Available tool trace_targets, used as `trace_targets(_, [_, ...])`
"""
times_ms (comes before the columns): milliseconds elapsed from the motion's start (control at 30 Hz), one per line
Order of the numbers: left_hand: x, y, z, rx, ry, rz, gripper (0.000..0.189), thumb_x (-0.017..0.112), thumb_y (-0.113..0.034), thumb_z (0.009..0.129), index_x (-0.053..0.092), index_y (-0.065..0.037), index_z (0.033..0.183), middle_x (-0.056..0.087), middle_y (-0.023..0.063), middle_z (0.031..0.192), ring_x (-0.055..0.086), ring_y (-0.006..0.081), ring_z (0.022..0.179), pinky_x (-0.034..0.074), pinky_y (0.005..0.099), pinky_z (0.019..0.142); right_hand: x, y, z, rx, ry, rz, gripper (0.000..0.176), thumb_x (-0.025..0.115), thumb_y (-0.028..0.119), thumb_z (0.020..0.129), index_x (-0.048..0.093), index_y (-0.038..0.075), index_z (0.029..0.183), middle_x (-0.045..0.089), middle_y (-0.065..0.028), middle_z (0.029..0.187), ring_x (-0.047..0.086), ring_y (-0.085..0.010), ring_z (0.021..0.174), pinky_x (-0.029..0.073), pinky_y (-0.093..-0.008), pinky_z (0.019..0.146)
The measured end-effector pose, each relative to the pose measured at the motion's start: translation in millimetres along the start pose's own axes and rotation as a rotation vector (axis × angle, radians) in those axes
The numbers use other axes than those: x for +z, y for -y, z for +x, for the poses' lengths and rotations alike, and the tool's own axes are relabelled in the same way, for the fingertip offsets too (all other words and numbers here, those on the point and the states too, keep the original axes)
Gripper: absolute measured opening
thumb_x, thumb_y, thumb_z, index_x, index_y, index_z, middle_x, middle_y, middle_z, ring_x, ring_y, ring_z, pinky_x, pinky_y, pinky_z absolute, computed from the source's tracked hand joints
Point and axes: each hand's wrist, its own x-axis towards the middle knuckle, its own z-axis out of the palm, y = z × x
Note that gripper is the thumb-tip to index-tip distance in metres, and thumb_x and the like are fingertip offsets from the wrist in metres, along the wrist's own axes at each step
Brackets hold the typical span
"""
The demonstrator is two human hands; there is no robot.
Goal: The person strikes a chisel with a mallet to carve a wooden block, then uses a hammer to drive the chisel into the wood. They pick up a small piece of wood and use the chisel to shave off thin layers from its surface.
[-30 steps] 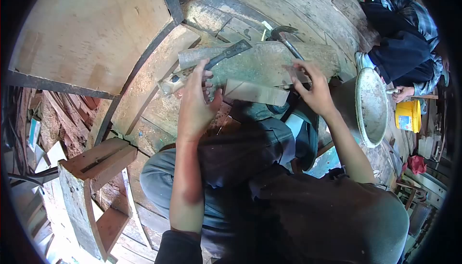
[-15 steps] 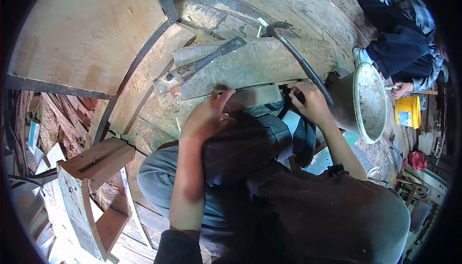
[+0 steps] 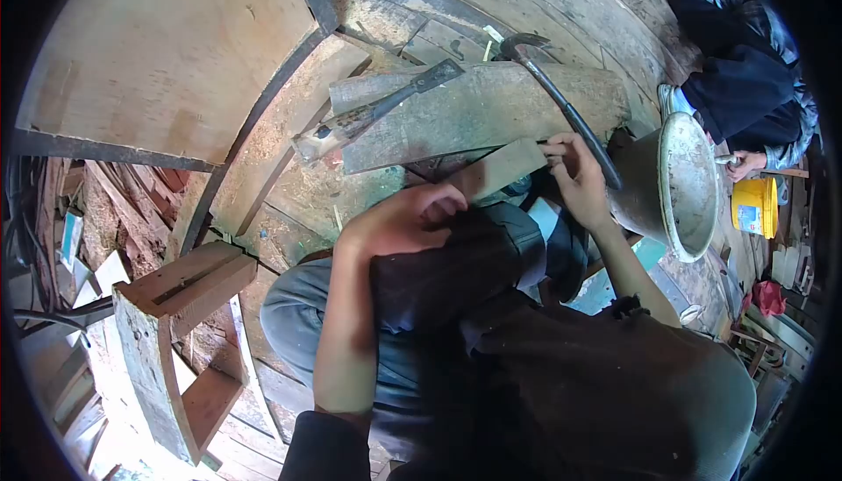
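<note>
A short flat wooden block (image 3: pixel 502 171) is raised at a slant above my lap. My left hand (image 3: pixel 405 222) has its fingers curled at the block's left end, partly hiding that end. At the other end is my right hand (image 3: pixel 577 181), its fingers bent together with the tips close against the wood. Whatever small thing they may pinch is too small to name. Just beyond lies a wide grey plank (image 3: pixel 500 113), bearing a long tool (image 3: pixel 377 111) with a worn wooden end and a dark metal part. A claw hammer (image 3: pixel 566 108) rests across the plank's right side.
To the right stand a large tilted bucket (image 3: pixel 640 183) and a yellow pail (image 3: pixel 754 206). Another person (image 3: pixel 741 86) sits at upper right. A wooden frame (image 3: pixel 153 349) stands at lower left, below a plywood panel (image 3: pixel 167 51). Sawdust covers the floorboards.
The wooden block has tilted, its right end swinging up and away from me. My left hand has shifted right and turned; my right hand has moved slightly with the block's end.
</note>
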Motion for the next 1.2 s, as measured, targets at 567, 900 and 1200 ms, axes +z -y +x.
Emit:
trace_targets(567, [-29.1, -49.8, -29.1, 0.244, -0.468, 0.013, 0.054, 0.071, 0.002, 0.076, 0.058, -0.004, 0.129, 0.057, 0.0135, 0.126, 0.053, 0.0288, 0.123, 0.040, 0.0362, 0.106, -45.3, 41.4, 50.1, -0.109, -0.005, -0.176, 0.057, 0.061, 0.002, 0.091, 0.045, 0.010, 0.145, 0.061, -0.0095, 0.125, 0.061, -0.0180, 0.107, 0.052, -0.0320, 0.088])
trace_targets(900, [-26.2, -40.9, -23.8, 0.142, -0.514, 0.221, 0.062, 0.066, 0.007, 0.077, 0.053, -0.008, 0.136, 0.051, 0.0086, 0.132, 0.051, 0.0225, 0.128, 0.041, 0.0356, 0.111, -32.6, 39.7, 65.8, -0.102, 0.100, -0.178, 0.056, 0.059, -0.001, 0.087, 0.049, 0.010, 0.141, 0.064, -0.0081, 0.112, 0.063, -0.0155, 0.092, 0.053, -0.0307, 0.078])
trace_targets(1200, [-23.0, -28.6, -19.0, 0.039, -0.463, 0.138, 0.059, 0.071, 0.000, 0.085, 0.049, -0.009, 0.140, 0.049, 0.0073, 0.142, 0.050, 0.0228, 0.130, 0.041, 0.0378, 0.110, -21.6, 33.0, 53.1, -0.077, 0.190, -0.226, 0.049, 0.061, -0.001, 0.088, 0.052, 0.007, 0.135, 0.064, -0.0066, 0.103, 0.061, -0.0142, 0.082, 0.052, -0.0291, 0.076])
